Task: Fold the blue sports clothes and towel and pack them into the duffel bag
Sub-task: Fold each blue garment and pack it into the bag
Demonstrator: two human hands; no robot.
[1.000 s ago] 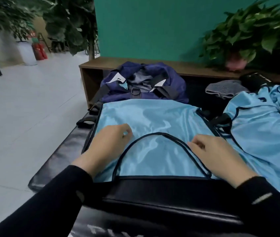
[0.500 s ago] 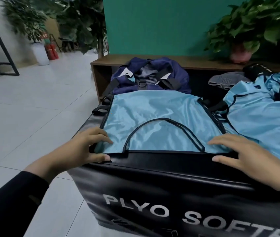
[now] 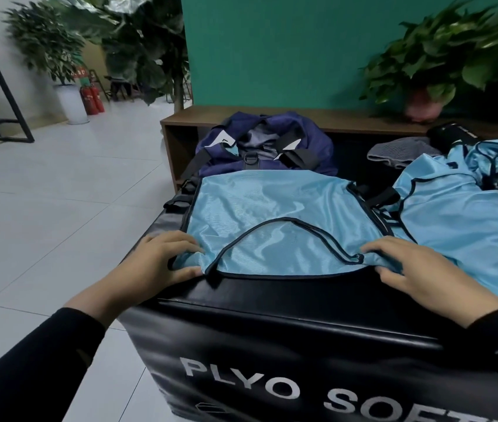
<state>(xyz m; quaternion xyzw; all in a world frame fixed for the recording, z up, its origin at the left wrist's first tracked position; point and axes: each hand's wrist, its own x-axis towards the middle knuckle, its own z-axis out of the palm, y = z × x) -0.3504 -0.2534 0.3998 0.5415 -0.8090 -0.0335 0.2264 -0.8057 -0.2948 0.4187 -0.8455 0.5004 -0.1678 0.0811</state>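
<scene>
Fingers of the left hand (image 3: 162, 260) curl round the near left corner of the light blue jersey (image 3: 275, 214), spread flat on the black plyo box (image 3: 272, 339). Behind it sits the navy duffel bag (image 3: 264, 144), unzipped. The right hand (image 3: 421, 275) pinches the jersey's near right corner, probably lifting it slightly. More blue clothing (image 3: 466, 214) lies crumpled at right.

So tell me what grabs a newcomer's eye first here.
The light blue jersey spread flat on the black plyo box, with the left hand and right hand pinching its near corners. Behind it sits the navy duffel bag, unzipped; more blue clothing lies heaped at right.
</scene>
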